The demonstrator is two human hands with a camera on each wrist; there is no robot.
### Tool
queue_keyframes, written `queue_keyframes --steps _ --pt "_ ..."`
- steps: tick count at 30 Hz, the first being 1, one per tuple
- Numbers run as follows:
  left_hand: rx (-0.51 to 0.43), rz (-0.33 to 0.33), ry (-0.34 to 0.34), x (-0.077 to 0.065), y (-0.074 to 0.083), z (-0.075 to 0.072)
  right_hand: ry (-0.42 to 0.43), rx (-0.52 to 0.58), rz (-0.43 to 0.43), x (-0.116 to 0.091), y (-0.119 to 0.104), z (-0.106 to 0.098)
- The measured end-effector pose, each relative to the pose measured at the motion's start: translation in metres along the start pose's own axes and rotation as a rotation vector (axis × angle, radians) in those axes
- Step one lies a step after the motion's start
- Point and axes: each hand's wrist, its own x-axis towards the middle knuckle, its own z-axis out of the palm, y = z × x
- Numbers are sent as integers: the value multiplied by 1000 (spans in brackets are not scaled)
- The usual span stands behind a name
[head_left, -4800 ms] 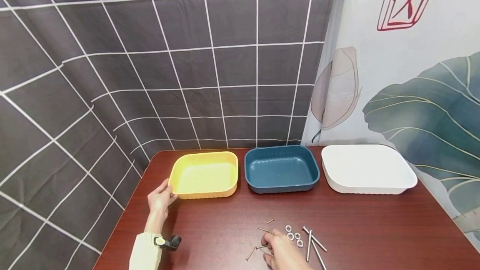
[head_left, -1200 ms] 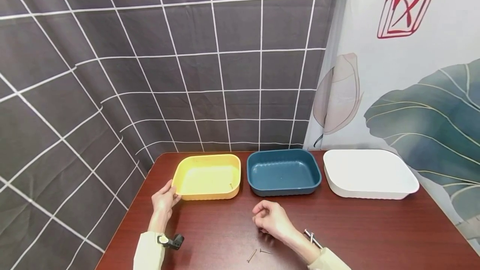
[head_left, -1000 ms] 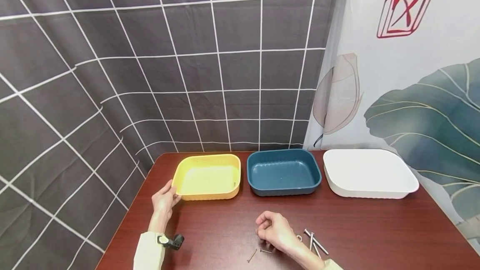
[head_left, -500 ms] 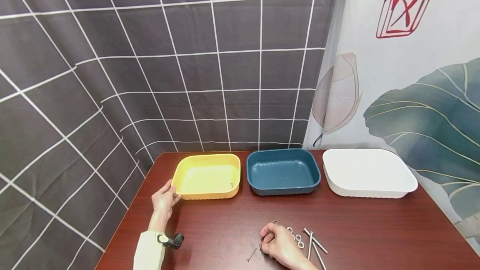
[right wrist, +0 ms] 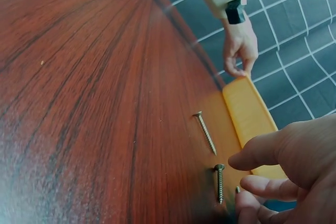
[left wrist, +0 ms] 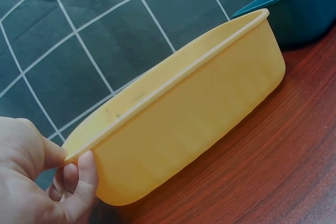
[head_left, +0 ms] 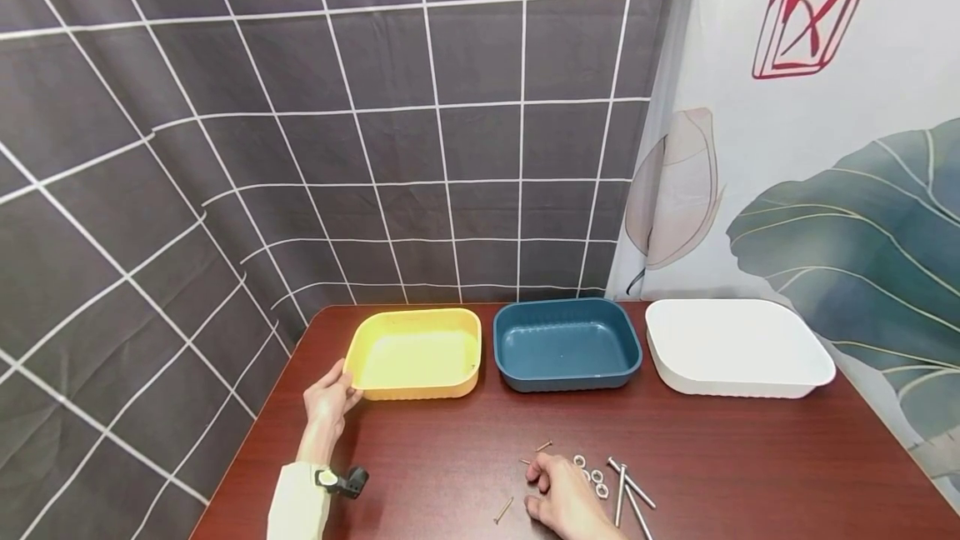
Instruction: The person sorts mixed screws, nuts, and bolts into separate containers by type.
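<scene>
My left hand [head_left: 326, 402] pinches the near-left rim of a yellow plastic tray [head_left: 416, 392], thumb over the edge and fingers beneath it, as the left wrist view shows closely. Inside that tray, by its right wall, lies a small dark item, too small to make out now. My right hand [head_left: 566, 497] hovers low among brass-coloured screws, thumb and fingers apart in the right wrist view. A screw [right wrist: 205, 132] lies apart from it; a second screw [right wrist: 219, 183] is beside the thumb, and a screw tip [right wrist: 238, 189] shows near the fingers. Another screw [head_left: 543, 446] lies beyond the hand.
A blue tray [head_left: 567, 385] and a white tray [head_left: 738, 386] stand right of the yellow one along the back of the red-brown table [head_left: 420, 457]. Several hex nuts [head_left: 597, 476] and long bolts [head_left: 620, 494] lie right of my right hand. A gridded curtain [head_left: 472, 140] hangs behind.
A screw has appeared in the yellow tray since the oldest frame. My right hand has come back from nearer the trays to the screws. The left hand keeps its hold.
</scene>
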Motion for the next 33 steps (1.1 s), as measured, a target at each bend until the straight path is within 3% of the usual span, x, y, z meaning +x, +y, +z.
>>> queue_keyframes --steps 12,33 --pt "-8 -6 9 0 0 0 -5 -209 -8 -2 1 2" --pt "-8 1 8 -1 0 0 -78 -190 -85 1 2 3"
